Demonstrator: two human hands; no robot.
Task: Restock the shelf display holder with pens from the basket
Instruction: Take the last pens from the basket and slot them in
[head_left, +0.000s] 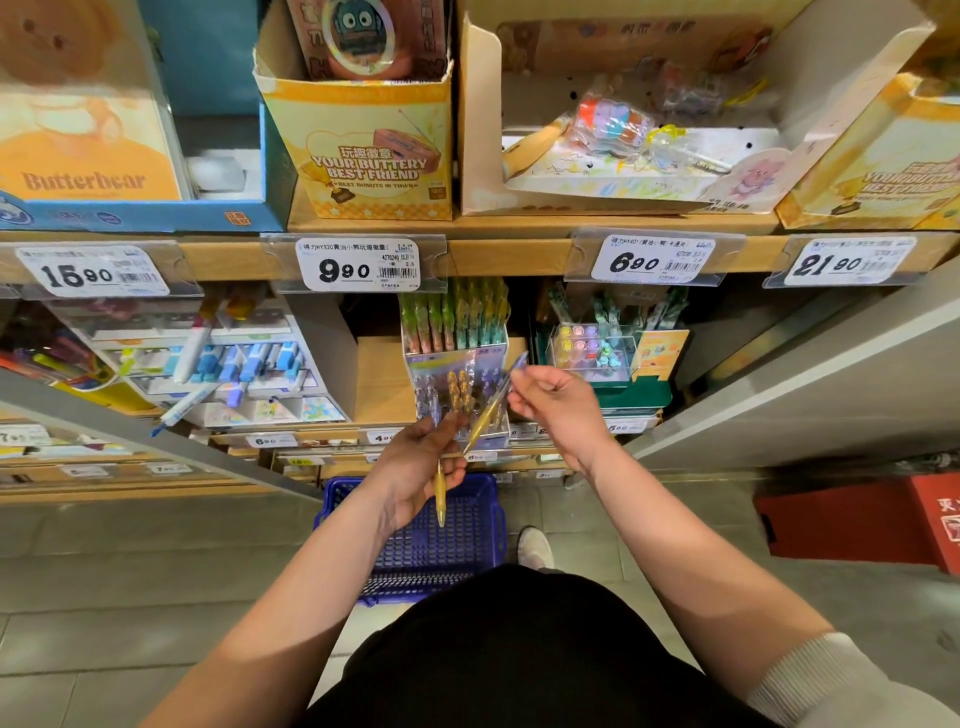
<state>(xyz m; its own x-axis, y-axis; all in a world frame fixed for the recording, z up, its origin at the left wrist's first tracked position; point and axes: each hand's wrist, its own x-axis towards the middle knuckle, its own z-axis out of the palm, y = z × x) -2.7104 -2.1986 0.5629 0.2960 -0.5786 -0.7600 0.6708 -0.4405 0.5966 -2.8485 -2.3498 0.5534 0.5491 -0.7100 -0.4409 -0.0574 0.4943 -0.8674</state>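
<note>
A clear display holder (457, 364) stands on the lower shelf, with several green and pink pens at its back and yellow and purple ones in front. My right hand (556, 410) pinches a yellow pen in a clear sleeve (491, 410), held slanted just in front of the holder. My left hand (421, 467) grips another yellow pen (441, 493), pointing down over the blue basket (467, 540) on the floor. The basket's inside looks bare where it shows.
Price tags (358, 265) line the wooden shelf edge above. A tray of blue and white pens (234, 364) sits left of the holder, a green stand with small jars (597, 348) to the right. A red box (857, 519) stands on the floor at right.
</note>
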